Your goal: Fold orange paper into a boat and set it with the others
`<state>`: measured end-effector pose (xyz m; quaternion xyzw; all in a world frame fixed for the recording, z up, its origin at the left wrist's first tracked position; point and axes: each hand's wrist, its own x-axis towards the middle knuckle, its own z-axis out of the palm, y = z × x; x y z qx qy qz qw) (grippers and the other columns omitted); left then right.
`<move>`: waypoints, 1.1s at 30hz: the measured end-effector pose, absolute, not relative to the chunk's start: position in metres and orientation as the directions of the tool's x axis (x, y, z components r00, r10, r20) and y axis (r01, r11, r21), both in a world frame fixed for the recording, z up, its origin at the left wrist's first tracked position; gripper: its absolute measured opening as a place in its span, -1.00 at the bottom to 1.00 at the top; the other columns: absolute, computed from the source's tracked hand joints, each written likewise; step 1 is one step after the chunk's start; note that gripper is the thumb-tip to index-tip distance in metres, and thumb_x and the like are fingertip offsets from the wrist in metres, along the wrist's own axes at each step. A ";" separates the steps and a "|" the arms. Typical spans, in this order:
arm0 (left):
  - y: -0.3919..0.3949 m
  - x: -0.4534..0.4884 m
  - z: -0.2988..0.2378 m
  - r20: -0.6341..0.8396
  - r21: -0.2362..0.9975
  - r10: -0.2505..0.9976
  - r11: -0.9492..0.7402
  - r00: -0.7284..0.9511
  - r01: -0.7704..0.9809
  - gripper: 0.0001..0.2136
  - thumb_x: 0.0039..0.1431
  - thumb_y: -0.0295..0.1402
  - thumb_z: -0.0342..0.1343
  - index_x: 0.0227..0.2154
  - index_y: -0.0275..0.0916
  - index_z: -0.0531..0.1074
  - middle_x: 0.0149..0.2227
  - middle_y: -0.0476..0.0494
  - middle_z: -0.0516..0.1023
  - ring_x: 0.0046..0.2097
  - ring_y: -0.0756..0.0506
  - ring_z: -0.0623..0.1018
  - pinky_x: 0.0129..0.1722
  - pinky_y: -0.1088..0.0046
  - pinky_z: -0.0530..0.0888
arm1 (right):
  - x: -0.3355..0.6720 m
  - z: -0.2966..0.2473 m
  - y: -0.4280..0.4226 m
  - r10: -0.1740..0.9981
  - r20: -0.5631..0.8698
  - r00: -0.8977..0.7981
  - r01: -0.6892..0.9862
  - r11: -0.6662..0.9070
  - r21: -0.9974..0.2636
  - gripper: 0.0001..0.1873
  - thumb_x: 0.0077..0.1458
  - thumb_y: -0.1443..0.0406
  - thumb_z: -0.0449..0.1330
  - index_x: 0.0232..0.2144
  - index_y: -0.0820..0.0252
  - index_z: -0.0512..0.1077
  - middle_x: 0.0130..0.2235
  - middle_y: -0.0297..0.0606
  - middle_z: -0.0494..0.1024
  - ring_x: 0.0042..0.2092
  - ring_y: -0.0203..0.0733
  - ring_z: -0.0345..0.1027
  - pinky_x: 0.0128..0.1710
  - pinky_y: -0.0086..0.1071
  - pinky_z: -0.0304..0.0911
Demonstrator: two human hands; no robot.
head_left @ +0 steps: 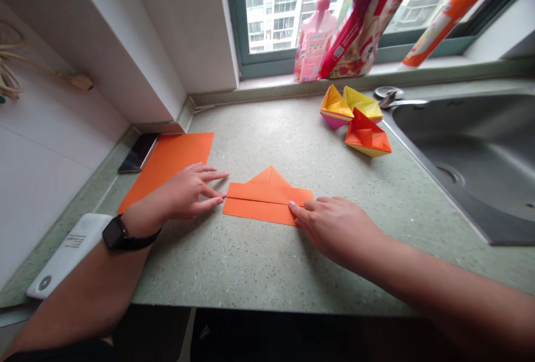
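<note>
A folded piece of orange paper (259,204) lies flat on the counter, its point facing the window and a horizontal crease line across its band. My right hand (334,222) is at its right end, the index fingertip pressed on the band and the other fingers curled in. The thumb is partly hidden under that hand. My left hand (196,190), with a black watch (115,232) on the wrist, rests with fingers spread, fingertips at the paper's left edge. Beneath and behind that hand lies a flat orange sheet (179,150).
Three folded paper boats, one yellow and pink (335,108), one yellow (363,104) and one red-orange (368,134), stand near the sink (443,183). A phone (139,153) and a white device (69,253) lie left. A pump bottle (315,44) stands on the sill.
</note>
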<state>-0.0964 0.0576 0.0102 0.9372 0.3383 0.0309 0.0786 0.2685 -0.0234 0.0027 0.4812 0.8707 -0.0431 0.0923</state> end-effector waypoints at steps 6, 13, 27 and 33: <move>0.053 -0.090 0.019 0.188 0.217 0.652 -0.757 0.734 0.617 -0.73 0.52 -0.18 0.13 -0.05 -0.07 0.74 0.16 -0.17 0.70 0.14 -0.25 0.68 0.26 -0.02 0.56 | 0.270 -0.001 -0.023 0.829 -0.152 -0.539 0.839 0.545 -0.003 -0.68 0.38 0.34 0.16 0.05 0.13 0.65 -0.32 -0.19 0.70 -0.33 -0.10 0.54 -0.39 -0.29 0.10; 0.026 -0.044 -0.005 0.225 0.307 0.513 -0.844 0.828 0.440 -0.56 0.59 -0.28 0.05 0.41 -0.23 0.39 0.45 -0.34 0.42 0.48 -0.26 0.41 0.44 0.00 0.45 | 0.271 -0.001 -0.022 0.803 -0.076 -0.592 0.806 0.591 -0.029 -0.75 0.38 0.37 0.15 -0.15 0.16 0.66 -0.31 -0.20 0.71 -0.34 -0.10 0.55 -0.39 -0.26 0.11; 0.022 -0.021 -0.026 0.181 0.227 0.481 -0.869 0.858 0.439 -0.62 0.59 -0.21 0.05 0.31 -0.19 0.51 0.30 -0.33 0.56 0.27 -0.30 0.53 0.31 -0.02 0.49 | 0.260 -0.018 -0.015 0.729 0.063 -0.681 0.728 0.684 -0.042 -0.66 0.47 0.31 0.11 0.11 0.15 0.63 -0.30 -0.25 0.69 -0.33 -0.19 0.53 -0.32 -0.31 0.12; 0.021 -0.019 -0.024 0.203 0.238 0.487 -0.866 0.850 0.440 -0.63 0.59 -0.24 0.04 0.31 -0.18 0.51 0.27 -0.33 0.57 0.22 -0.29 0.56 0.26 0.00 0.52 | 0.251 -0.019 -0.013 0.737 0.057 -0.673 0.735 0.676 -0.061 -0.67 0.45 0.31 0.12 0.05 0.18 0.66 -0.32 -0.25 0.68 -0.32 -0.16 0.54 -0.30 -0.29 0.16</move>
